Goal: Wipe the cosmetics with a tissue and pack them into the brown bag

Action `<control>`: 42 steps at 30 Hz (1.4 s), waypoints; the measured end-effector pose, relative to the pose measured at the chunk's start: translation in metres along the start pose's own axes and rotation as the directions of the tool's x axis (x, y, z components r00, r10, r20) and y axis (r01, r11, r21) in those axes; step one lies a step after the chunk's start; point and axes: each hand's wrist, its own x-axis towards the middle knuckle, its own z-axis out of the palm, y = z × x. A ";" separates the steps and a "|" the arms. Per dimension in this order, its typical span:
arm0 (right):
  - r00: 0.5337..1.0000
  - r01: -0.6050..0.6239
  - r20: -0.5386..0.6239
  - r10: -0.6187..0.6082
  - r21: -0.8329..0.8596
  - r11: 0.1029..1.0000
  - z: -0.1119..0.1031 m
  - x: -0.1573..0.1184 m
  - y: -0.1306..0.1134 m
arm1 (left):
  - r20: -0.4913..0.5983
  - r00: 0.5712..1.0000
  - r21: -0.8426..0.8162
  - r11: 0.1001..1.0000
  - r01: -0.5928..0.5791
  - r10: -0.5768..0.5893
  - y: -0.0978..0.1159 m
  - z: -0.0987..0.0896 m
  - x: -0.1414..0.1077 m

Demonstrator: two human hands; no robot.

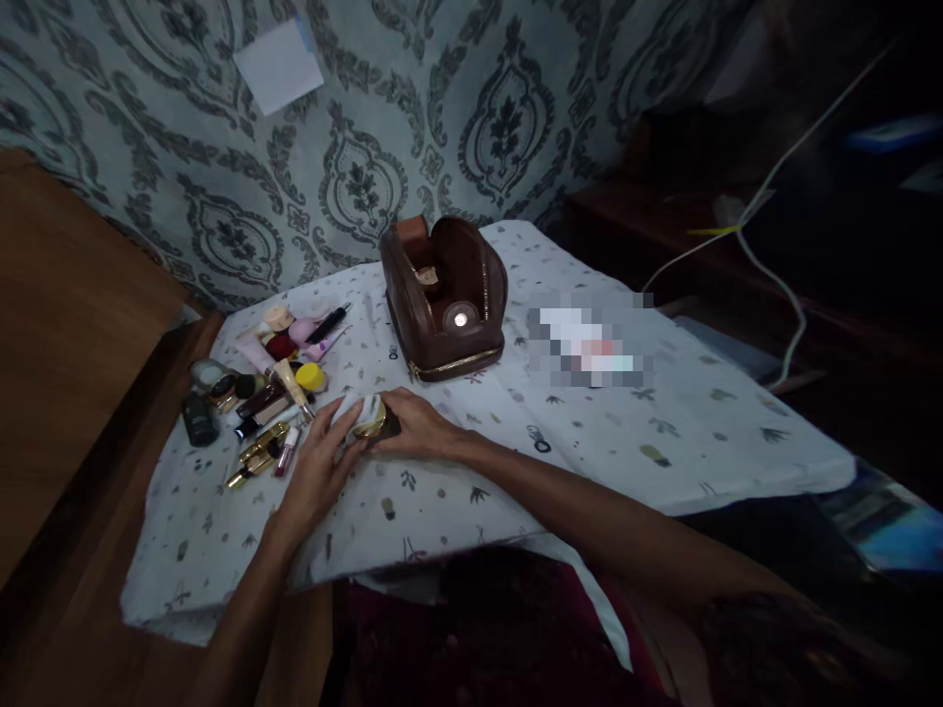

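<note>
Between my hands, just in front of the bag, is a small round cosmetic jar (pixel 369 416) with a white top and a gold rim. My left hand (pixel 328 457) has its fingers closed on the jar's left side. My right hand (pixel 418 424) grips it from the right, and part of the jar is hidden behind the fingers. A brown makeup bag (pixel 458 355) stands unzipped beyond them, with a few small things inside. To the left lie loose cosmetics, among them a yellow-capped container (pixel 310 376), a cream tube (pixel 293 385) and a lip gloss (pixel 287 452).
A patterned white cloth (pixel 457 501) covers the table. A dark bottle (pixel 198 419) lies at the left edge of the cosmetics. Something blurred out rests right of the bag. A white cable (pixel 792 334) hangs at the far right, and a wooden panel (pixel 74 344) stands left.
</note>
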 end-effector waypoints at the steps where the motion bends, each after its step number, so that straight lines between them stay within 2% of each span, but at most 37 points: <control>1: 1.000 0.000 0.012 0.000 0.000 1.000 0.000 0.000 0.001 | -0.019 0.999 0.041 0.998 -0.042 0.043 0.000 -0.002 0.000; 5: 0.998 -0.024 0.054 0.022 0.033 0.999 0.000 -0.001 0.004 | -0.034 0.967 0.184 0.953 -0.241 0.252 0.004 -0.007 0.002; 9: 0.996 -0.092 0.034 0.088 0.125 0.988 0.003 -0.005 0.009 | 0.102 0.931 0.274 0.890 -0.364 0.350 0.017 -0.011 0.014; 12: 0.992 -0.129 0.025 0.127 0.158 0.979 0.006 -0.007 0.012 | 0.272 0.906 0.297 0.867 -0.399 0.324 0.028 -0.018 0.034; 15: 0.992 -0.127 0.010 0.127 0.165 0.978 0.007 -0.007 0.012 | 0.419 0.878 0.327 0.864 -0.384 0.231 0.034 -0.024 0.054; 19: 0.994 -0.113 0.007 0.113 0.167 0.979 0.007 -0.006 0.009 | 0.486 0.871 0.394 0.873 -0.289 0.069 0.032 -0.026 0.070; 24: 0.981 -0.192 0.041 0.188 0.138 0.972 0.004 -0.004 0.004 | 0.436 0.886 0.450 0.891 -0.063 -0.157 0.025 -0.021 0.067; 30: 0.993 -0.118 -0.011 0.120 0.088 0.989 0.000 -0.004 -0.003 | 0.304 0.898 0.397 0.899 0.185 -0.319 0.024 -0.016 0.048; 35: 0.999 -0.043 0.012 0.043 0.021 0.999 -0.001 -0.001 -0.005 | 0.177 0.916 0.246 0.917 0.314 -0.361 0.028 -0.014 0.030; 39: 1.000 0.012 -0.028 -0.010 0.066 0.998 0.000 -0.001 -0.004 | 0.050 0.941 0.014 0.942 0.335 -0.335 0.025 -0.011 0.018; 42: 0.996 0.054 -0.074 -0.046 0.119 0.991 -0.001 -0.003 -0.006 | -0.022 0.948 -0.049 0.948 0.315 -0.317 0.023 -0.008 0.012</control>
